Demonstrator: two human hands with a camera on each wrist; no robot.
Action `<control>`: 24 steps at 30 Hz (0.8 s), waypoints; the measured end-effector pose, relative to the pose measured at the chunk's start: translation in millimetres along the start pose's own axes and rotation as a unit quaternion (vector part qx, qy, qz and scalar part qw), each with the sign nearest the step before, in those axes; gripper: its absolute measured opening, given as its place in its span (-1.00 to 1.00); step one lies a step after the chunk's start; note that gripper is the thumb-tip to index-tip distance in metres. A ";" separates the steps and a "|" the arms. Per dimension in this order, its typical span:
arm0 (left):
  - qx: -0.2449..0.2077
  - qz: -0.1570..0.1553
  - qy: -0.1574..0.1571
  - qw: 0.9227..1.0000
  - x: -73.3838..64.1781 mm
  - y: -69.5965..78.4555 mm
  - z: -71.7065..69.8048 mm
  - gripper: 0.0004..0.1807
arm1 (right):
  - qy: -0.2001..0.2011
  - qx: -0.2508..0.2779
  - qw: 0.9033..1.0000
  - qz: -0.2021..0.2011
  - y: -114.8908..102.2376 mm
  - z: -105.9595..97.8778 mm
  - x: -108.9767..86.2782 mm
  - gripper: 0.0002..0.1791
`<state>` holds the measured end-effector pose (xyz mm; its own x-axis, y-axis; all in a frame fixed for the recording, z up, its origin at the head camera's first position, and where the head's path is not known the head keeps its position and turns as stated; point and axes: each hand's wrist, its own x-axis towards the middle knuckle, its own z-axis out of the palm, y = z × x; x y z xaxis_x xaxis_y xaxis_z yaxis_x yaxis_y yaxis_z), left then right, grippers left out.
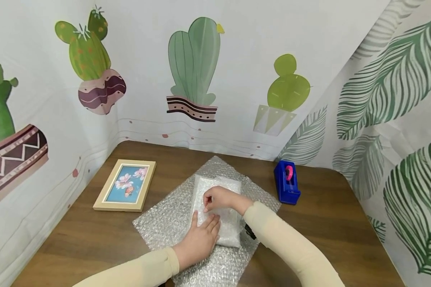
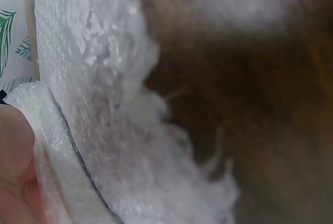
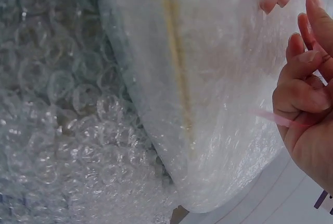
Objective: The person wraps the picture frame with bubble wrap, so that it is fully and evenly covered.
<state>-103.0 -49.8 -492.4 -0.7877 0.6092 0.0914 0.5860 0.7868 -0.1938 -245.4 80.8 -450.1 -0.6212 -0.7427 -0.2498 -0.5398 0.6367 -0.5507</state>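
A flat package in bubble wrap lies on a larger bubble wrap sheet. Spread over the package's lower left part, my left hand presses it down with straight fingers. Just above, my right hand has its thumb and index finger brought together at the package's top surface. A thin pinkish, see-through strip like tape shows against the curled fingers in the right wrist view; I cannot tell how firmly it is held. A yellowish edge shows through the wrapping there.
On the left of the brown table lies a picture frame with a flower picture. A blue tape dispenser with a pink core stands at the back right. Behind hangs a cloth printed with cacti and leaves. A small black object shows beside the package.
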 end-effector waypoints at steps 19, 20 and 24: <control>-0.057 -0.014 -0.036 0.998 2.5 -0.4 -5.5 -0.51 | 0.028 -0.120 0.991 0.057 19.4 -9.5 -23.0 -0.67; -0.057 -0.015 -0.036 0.998 2.5 -0.4 -6.1 -0.51 | 0.029 -0.096 0.994 0.052 23.8 -10.8 -25.5 -0.71; -0.055 -0.016 -0.035 0.998 2.3 -0.7 -8.1 -0.51 | 0.028 -0.016 0.999 0.031 35.5 -17.4 -32.6 -0.84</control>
<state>-103.6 -48.2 -484.1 -0.8156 0.5781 0.0258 0.5745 0.8142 -0.0832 -254.2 131.2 -447.6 -0.6842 -0.6896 -0.2374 -0.5164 0.6880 -0.5099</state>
